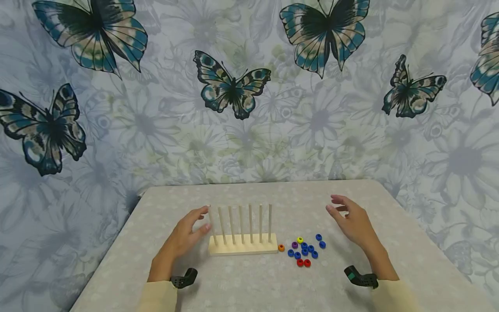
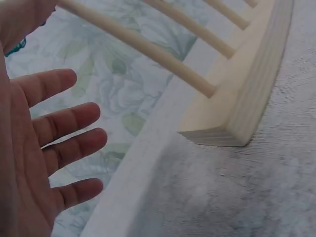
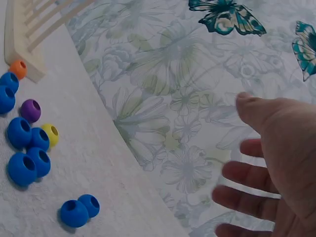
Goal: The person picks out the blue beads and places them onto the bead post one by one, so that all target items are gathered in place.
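A pale wooden peg stand (image 1: 243,248) with a row of several upright pegs sits on the table. My left hand (image 1: 183,234) is at its left end, fingers spread and slightly bent beside the leftmost peg (image 2: 143,47). Whether the thumb touches that peg's top, I cannot tell. To the right of the stand lie loose round beads: several blue beads (image 1: 305,251), two red beads (image 1: 299,262), a yellow bead (image 1: 299,240), a purple bead (image 3: 30,110) and an orange bead (image 1: 281,248). Up and right of them, my right hand (image 1: 352,221) hovers with loosely bent fingers, holding nothing.
A light patterned cloth covers the table (image 1: 241,286). Behind its far edge hangs a wall covering (image 1: 249,151) with flowers and butterflies. Each wrist wears a black band, the left band (image 1: 184,278) and the right band (image 1: 361,277). The orange bead lies close against the stand's right end.
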`<action>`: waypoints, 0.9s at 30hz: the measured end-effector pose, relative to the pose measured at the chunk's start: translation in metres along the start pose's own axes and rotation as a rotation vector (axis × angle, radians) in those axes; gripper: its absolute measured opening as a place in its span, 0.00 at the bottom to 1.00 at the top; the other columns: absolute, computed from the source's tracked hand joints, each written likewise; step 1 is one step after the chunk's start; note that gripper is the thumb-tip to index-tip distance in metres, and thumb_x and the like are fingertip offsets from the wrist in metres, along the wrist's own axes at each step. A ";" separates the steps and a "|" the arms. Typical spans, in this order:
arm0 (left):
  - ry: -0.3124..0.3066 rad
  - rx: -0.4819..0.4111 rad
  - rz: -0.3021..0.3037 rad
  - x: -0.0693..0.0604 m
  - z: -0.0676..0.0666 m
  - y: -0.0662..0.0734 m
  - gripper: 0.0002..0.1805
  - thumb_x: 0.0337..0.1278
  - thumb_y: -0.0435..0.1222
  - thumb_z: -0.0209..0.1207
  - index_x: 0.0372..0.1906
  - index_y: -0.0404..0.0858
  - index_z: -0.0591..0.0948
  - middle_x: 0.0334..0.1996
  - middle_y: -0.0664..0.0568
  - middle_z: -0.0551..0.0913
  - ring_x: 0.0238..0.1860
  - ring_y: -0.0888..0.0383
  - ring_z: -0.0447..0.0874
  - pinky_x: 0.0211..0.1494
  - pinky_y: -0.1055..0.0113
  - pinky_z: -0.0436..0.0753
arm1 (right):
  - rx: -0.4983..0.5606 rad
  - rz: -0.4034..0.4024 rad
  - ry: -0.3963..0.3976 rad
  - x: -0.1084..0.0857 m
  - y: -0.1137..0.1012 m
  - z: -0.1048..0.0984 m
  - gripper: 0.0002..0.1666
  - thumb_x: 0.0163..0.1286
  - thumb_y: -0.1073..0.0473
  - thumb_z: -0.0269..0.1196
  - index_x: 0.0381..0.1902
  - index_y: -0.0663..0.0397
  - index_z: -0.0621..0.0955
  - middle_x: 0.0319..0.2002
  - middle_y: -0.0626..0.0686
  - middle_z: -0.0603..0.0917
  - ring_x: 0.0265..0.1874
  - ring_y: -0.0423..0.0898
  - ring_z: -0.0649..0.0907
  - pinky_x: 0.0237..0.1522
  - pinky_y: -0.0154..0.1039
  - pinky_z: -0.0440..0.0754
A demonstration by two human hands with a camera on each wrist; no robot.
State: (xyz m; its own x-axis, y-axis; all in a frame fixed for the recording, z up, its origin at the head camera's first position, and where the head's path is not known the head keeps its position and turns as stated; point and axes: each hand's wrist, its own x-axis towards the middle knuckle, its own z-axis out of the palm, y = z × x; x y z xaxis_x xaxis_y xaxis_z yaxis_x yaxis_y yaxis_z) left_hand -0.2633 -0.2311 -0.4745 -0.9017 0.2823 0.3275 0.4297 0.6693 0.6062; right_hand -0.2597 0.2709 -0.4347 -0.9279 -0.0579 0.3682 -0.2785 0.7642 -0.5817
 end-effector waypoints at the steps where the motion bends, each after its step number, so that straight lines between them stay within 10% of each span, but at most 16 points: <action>1: -0.015 -0.012 -0.010 0.000 0.001 0.000 0.33 0.71 0.51 0.56 0.75 0.44 0.65 0.69 0.44 0.73 0.66 0.41 0.74 0.64 0.36 0.73 | 0.034 0.005 -0.018 -0.002 0.001 0.002 0.34 0.75 0.39 0.56 0.69 0.53 0.73 0.62 0.59 0.81 0.55 0.57 0.83 0.53 0.59 0.82; 15: -0.118 -0.222 -0.162 -0.009 0.020 -0.001 0.38 0.62 0.50 0.66 0.75 0.52 0.65 0.70 0.48 0.72 0.70 0.44 0.70 0.70 0.36 0.68 | 0.099 0.087 -0.130 -0.018 0.017 0.017 0.29 0.72 0.41 0.62 0.62 0.51 0.78 0.43 0.50 0.85 0.39 0.43 0.81 0.34 0.33 0.79; 27: -0.128 -0.279 -0.219 -0.010 0.030 -0.001 0.38 0.52 0.47 0.72 0.70 0.55 0.72 0.61 0.48 0.80 0.64 0.46 0.76 0.70 0.35 0.67 | 0.157 0.135 -0.230 -0.023 0.032 0.030 0.22 0.69 0.44 0.66 0.53 0.51 0.82 0.38 0.48 0.83 0.32 0.40 0.80 0.33 0.33 0.78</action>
State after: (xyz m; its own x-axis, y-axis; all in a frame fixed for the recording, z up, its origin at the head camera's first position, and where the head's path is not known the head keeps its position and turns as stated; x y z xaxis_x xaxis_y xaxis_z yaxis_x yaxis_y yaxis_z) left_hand -0.2563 -0.2138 -0.5006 -0.9648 0.2487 0.0855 0.2066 0.5153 0.8318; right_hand -0.2548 0.2774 -0.4829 -0.9859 -0.1199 0.1166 -0.1670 0.6675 -0.7256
